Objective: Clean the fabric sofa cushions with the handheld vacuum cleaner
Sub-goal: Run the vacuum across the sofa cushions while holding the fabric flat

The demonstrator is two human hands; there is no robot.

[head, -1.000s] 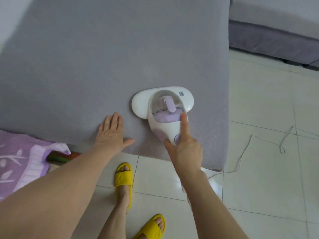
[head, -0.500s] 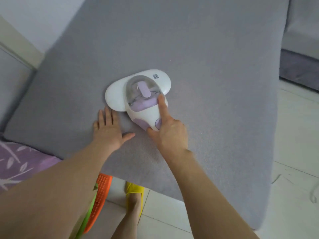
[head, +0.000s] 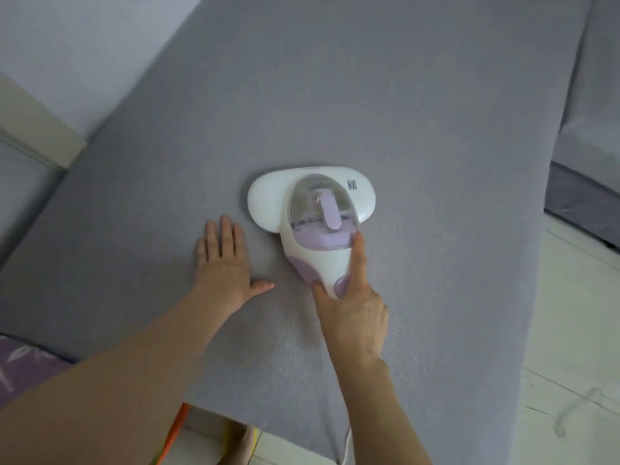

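Observation:
A white and lilac handheld vacuum cleaner (head: 312,209) lies flat on the grey fabric sofa cushion (head: 369,95), near its middle. My right hand (head: 352,307) grips the vacuum's handle from behind, with the forefinger stretched along its right side and the thumb on the left. My left hand (head: 224,263) rests flat on the cushion just left of the vacuum, fingers straight and pointing away from me, not touching the vacuum.
A second grey sofa section (head: 590,146) stands at the right across a gap. White floor tiles (head: 577,347) with a thin white cord (head: 570,417) lie at the lower right. A purple patterned cloth (head: 20,367) sits at the lower left, an orange object (head: 174,431) below the cushion's front edge.
The vacuum has been pushed away from the cushion's front edge toward its middle. My left hand has slid forward beside it. The view has moved up over the cushion.

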